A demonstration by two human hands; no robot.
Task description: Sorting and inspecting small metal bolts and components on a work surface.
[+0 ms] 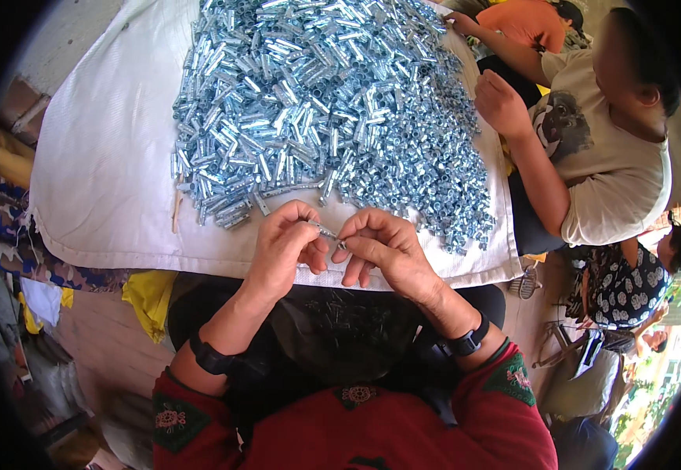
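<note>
My left hand (284, 241) pinches a slim, shiny metal sleeve (323, 230) between thumb and fingers, just above the table's near edge. Against the sleeve's right end, my right hand (387, 249) grips a small round metal piece (342, 245), which looks like a nut; the fingers partly cover it. Beyond both hands spreads a big heap of slotted metal sleeves (278, 110). Along its right side lie many short metal nuts (442, 180), similar in size to the piece in my right hand.
White woven cloth (105, 157) covers the table. At the right edge sits a co-worker (606, 157), one hand raised near the nuts. A dark container or bag (340, 329) rests between my knees. Yellow cloth (148, 301) hangs below the table at left. More people sit farther right.
</note>
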